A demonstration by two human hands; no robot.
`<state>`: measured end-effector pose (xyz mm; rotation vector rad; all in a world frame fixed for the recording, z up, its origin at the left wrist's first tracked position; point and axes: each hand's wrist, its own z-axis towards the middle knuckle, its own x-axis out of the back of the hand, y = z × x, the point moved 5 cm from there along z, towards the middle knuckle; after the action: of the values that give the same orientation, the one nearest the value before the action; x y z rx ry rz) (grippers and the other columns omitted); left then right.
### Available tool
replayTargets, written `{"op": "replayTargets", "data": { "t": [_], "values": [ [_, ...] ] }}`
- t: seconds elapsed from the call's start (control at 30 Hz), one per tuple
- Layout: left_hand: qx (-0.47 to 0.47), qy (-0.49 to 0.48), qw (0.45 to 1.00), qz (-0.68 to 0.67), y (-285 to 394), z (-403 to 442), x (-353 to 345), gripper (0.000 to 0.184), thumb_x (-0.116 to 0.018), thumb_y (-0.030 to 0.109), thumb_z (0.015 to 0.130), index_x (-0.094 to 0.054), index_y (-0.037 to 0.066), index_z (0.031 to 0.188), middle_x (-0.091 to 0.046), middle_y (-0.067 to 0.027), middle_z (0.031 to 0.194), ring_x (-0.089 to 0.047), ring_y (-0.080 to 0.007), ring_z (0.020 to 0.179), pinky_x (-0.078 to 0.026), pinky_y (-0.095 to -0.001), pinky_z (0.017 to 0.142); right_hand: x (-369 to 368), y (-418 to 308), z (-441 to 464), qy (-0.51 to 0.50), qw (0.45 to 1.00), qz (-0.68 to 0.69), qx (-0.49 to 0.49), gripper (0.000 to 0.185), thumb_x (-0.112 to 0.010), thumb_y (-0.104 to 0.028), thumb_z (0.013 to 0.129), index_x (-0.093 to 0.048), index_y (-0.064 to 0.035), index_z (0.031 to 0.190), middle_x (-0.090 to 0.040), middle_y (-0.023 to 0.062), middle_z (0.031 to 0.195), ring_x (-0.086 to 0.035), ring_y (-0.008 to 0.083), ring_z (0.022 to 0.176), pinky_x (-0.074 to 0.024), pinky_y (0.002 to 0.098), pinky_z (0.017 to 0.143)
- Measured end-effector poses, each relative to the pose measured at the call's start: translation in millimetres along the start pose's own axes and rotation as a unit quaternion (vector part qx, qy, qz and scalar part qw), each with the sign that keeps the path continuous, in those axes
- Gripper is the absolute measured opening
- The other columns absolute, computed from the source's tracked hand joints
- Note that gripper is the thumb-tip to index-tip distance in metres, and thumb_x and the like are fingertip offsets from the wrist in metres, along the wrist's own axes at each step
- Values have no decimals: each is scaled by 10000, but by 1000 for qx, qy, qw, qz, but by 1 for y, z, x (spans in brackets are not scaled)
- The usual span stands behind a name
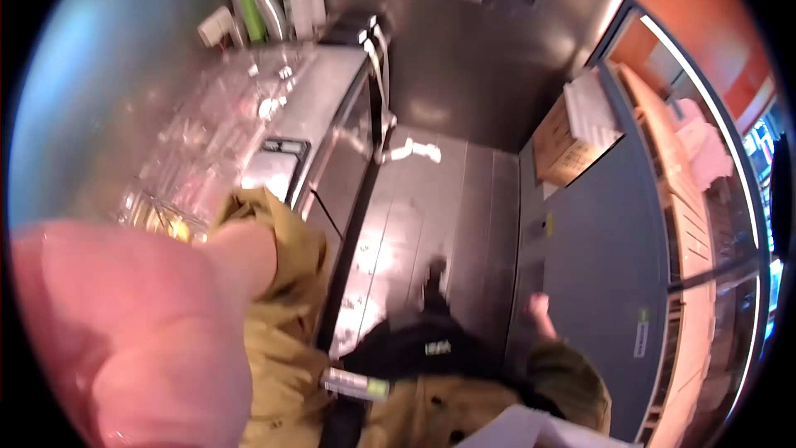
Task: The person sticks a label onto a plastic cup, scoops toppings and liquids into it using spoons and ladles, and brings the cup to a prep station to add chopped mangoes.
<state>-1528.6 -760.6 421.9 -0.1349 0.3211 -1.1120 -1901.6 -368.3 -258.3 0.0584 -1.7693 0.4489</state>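
While the left hand (137,340) looms close to the camera, the clear plastic packs (199,145) lie beyond it, strung lengthwise along the counter (323,87); left hand nearer; right hand (540,309) beside the grey cabinet (593,257); finger spread or grip, either hand, can't tell.

floor (468,207) open | left: plasticware (203,137) crowds counter (319,87) | right: grey cabinet (601,224)

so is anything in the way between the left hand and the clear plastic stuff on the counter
Nothing visible stands between the left hand and the clear plastic stuff on the counter. The hand looms close to the camera, though, hiding whatever lies behind it.
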Motion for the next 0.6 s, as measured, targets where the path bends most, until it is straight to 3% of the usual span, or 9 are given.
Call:
{"op": "replayTargets", "data": {
  "t": [0.07,0.13,0.23,0.33,0.37,0.47,0.5,0.53,0.6],
  "values": [
    [-6,4,999,39,-75,-17,35,272,-466,267,834,-545,29,940,-558,-110,937,-538,-225,864,-391,-367,835,25,-33,74,33,974,180,-137,143,-536,-134,708,-616,-21,748,-597,117,605,-592,222,499,-487,335,502],
    [-40,-5,996,85,-134,-30,62,263,-456,255,842,-546,29,943,-563,-111,945,-542,-226,869,-395,-367,845,53,-121,178,5,984,163,-77,202,-571,-216,704,-621,-27,756,-625,157,788,-608,291,751,-469,382,723],
    [-69,-16,979,191,-215,-37,116,250,-441,237,853,-546,30,947,-571,-112,958,-549,-226,876,-400,-367,862,100,-333,295,16,971,186,147,244,-543,-290,778,-576,-80,899,-595,119,867,-575,265,820,-453,360,712],
    [-83,-14,922,377,-268,-39,198,239,-426,219,865,-546,31,951,-578,-112,970,-555,-227,884,-406,-367,878,122,-543,372,67,896,220,379,224,-555,-260,789,-570,-50,863,-531,113,800,-535,251,738,-432,328,654],
    [-77,-29,889,451,-285,-42,229,236,-421,213,869,-546,32,952,-581,-112,974,-557,-228,886,-408,-367,883,131,-610,390,45,882,245,399,186,-574,-231,779,-577,-57,844,-526,105,795,-534,234,746,-432,309,656],
    [18,-141,732,667,-357,-78,337,276,-468,173,853,-546,-57,984,-573,-179,965,-572,-254,859,-448,-345,807,140,-774,444,125,754,285,578,137,-570,-184,773,-575,-59,830,-515,94,807,-523,250,733,-433,324,650],
    [122,-61,734,665,-384,-93,376,239,-511,134,836,-560,-48,983,-584,-160,955,-581,-230,843,-452,-328,802,136,-813,460,120,747,243,607,131,-557,-179,764,-571,-67,830,-509,83,808,-516,248,744,-424,329,647],
    [218,-16,694,686,-411,-109,421,215,-547,102,815,-581,-9,996,-589,-115,983,-567,-170,869,-437,-289,817,126,-852,476,120,734,204,636,128,-545,-175,755,-567,-75,831,-503,71,809,-509,246,755,-415,335,644],
    [323,-11,617,718,-460,-137,526,231,-582,143,807,-593,28,1008,-593,-52,992,-538,-116,895,-414,-237,815,102,-913,501,125,682,147,706,103,-542,-133,718,-555,-57,785,-497,95,806,-495,281,770,-406,367,656]
  ]
}}
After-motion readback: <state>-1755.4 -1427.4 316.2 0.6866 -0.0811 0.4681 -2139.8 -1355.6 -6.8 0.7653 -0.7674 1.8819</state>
